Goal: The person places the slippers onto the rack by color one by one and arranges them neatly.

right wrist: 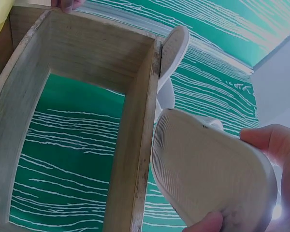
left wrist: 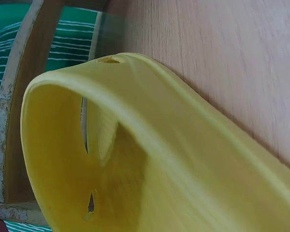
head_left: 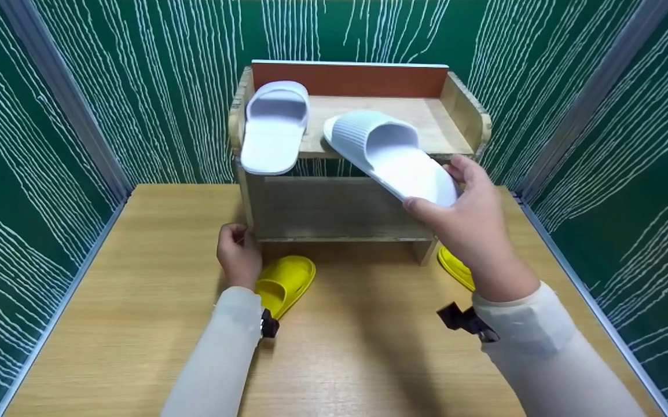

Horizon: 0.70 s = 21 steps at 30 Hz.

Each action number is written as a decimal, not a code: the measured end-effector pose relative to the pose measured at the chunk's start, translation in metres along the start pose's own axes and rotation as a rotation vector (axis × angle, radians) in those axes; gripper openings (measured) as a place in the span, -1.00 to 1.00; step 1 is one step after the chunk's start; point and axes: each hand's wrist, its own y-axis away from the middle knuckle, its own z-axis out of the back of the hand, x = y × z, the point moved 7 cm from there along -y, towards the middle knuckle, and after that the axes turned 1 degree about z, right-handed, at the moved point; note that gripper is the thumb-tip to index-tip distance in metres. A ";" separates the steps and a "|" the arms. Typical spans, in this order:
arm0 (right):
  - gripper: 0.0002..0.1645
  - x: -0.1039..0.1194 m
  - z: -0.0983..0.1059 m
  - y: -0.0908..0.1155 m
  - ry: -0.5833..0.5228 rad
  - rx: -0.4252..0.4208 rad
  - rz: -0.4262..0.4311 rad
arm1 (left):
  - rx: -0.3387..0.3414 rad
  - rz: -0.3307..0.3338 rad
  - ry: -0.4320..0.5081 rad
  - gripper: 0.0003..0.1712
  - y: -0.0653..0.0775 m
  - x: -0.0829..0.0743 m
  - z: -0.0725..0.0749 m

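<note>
My right hand (head_left: 470,226) grips a white slipper (head_left: 389,153) by its heel, thumb on one edge and fingers on the other. Its toe overlaps the top shelf in the head view, and its ridged sole faces the right wrist camera. Another white slipper (head_left: 275,128) lies on the left of the top shelf, heel over the front edge. Low at the left side of the wooden shoe rack (head_left: 340,208), my left hand (head_left: 240,255) holds the side panel's edge with curled fingers. Beside that wrist a yellow slipper (head_left: 293,275) rests on the table, large in the left wrist view.
Another yellow slipper (head_left: 454,269) lies right of the rack, partly hidden by my right arm. A reddish-brown back board (head_left: 348,80) closes the top shelf's rear. Green walls (head_left: 183,87) with white streaks surround the wooden table (head_left: 120,289).
</note>
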 end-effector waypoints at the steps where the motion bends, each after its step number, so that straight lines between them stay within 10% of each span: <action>1: 0.31 0.002 -0.002 -0.001 0.002 -0.004 0.002 | 0.000 -0.001 0.000 -0.95 0.000 0.000 0.000; 21: 0.31 0.022 -0.036 -0.020 0.108 -0.069 0.036 | -0.020 -0.001 0.006 -0.96 0.000 -0.003 0.001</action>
